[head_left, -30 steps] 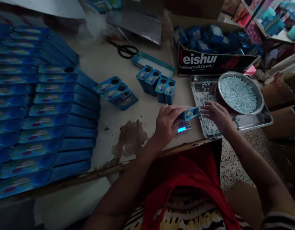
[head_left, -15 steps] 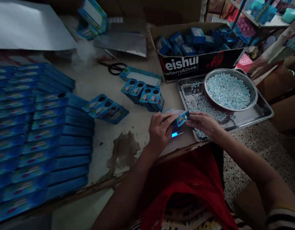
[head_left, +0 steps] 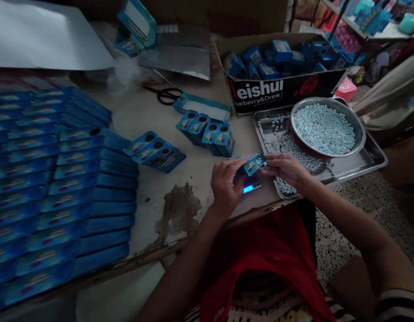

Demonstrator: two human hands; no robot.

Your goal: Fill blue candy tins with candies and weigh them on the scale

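Rows of flat blue boxes [head_left: 59,179] cover the counter [head_left: 153,112] at left, and four small blue tins [head_left: 208,132] stand mid-counter. The left hand [head_left: 223,183] pinches one blue tin [head_left: 253,164] above a lit pocket scale [head_left: 251,187]; the right hand [head_left: 285,169] closes its fingertips on the tin's other end, over a steel tray [head_left: 371,158] of pale tablets [head_left: 322,127]

The left hand [head_left: 225,181] grips a small blue box [head_left: 253,164] above a lit scale [head_left: 251,187] on the desk [head_left: 149,112]. The right hand [head_left: 285,169] pinches the box's end, over a metal tray [head_left: 371,156] holding a bowl [head_left: 327,129] of pale pellets [head_left: 322,127].
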